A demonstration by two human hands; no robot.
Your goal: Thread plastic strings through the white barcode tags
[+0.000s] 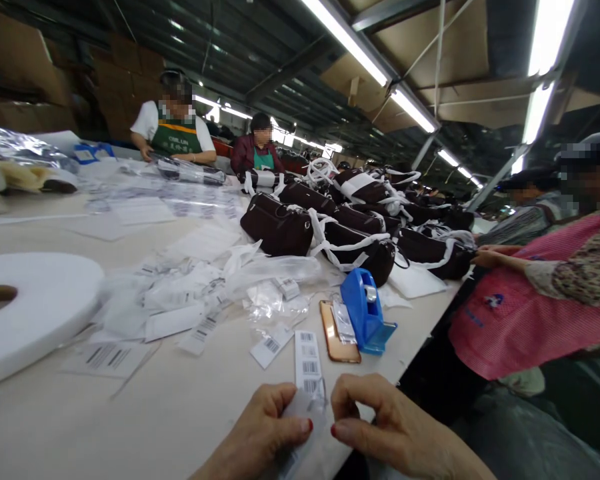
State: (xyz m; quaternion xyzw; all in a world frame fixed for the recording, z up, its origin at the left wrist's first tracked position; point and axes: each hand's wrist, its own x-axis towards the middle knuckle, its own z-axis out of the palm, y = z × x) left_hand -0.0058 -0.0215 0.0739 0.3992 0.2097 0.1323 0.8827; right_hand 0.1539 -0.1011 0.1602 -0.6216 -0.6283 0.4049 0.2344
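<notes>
My left hand (267,427) is closed on a small clear plastic bag (307,417), the thumb pressed on it near the table's front edge. Beneath the bag's top end lies a white strip of barcode stickers (307,353). My right hand (387,420) is just to the right, fingers curled and thumb and forefinger close together; whatever may be between their tips is too small to make out. Beyond the hands are a gold phone (333,337) with a white tag on it and a blue tape dispenser (365,310). A barcode tag (271,345) lies to the left of the strip.
Loose tags and clear bags (180,297) spread over the white table (180,413). A large white roll (40,300) stands at left. Dark handbags with white-wrapped handles (277,223) pile up behind. Co-workers (177,133) stand across the table, and one in a pink apron (525,307) is at right.
</notes>
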